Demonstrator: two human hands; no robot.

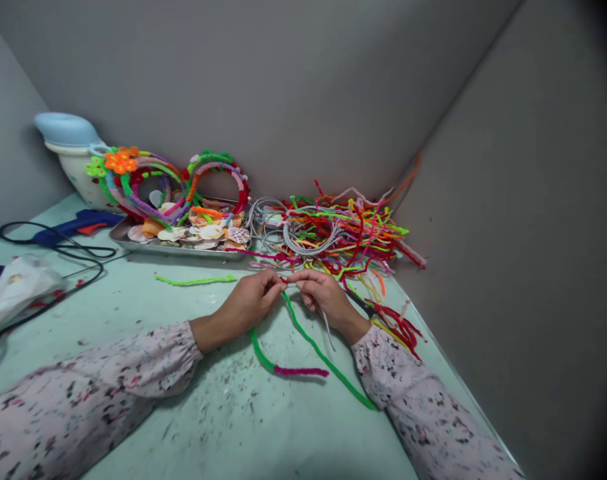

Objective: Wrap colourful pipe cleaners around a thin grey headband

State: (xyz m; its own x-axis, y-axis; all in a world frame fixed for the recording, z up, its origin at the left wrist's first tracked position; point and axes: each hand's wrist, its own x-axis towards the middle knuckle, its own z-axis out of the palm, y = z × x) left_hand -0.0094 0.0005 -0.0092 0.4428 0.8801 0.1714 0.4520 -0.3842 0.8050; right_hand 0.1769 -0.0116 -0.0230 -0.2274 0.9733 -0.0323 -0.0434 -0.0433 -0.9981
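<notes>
My left hand [256, 297] is closed in a pinch at the middle of the table, with a green pipe cleaner [308, 338] hanging from its fingertips toward the lower right. Close beside it, my right hand [328, 300] pinches a thin grey wire [328, 328], whose loose end sticks out below the fingers. A bit of red fuzz shows between the two sets of fingertips. From beneath my left hand curves a green wrapped length [261, 353] ending in a magenta pipe cleaner [302, 371]. What lies inside the fingers is mostly hidden.
Behind my hands stand a metal tray [183, 252] of fabric pieces with wrapped headbands [218, 167], coiled grey wires [310, 250] and a pile of pipe cleaners [363, 230]. Scissors [359, 301] lie by my right wrist. At left are a blue glue gun [66, 229], its black cord and a plastic bag [23, 283].
</notes>
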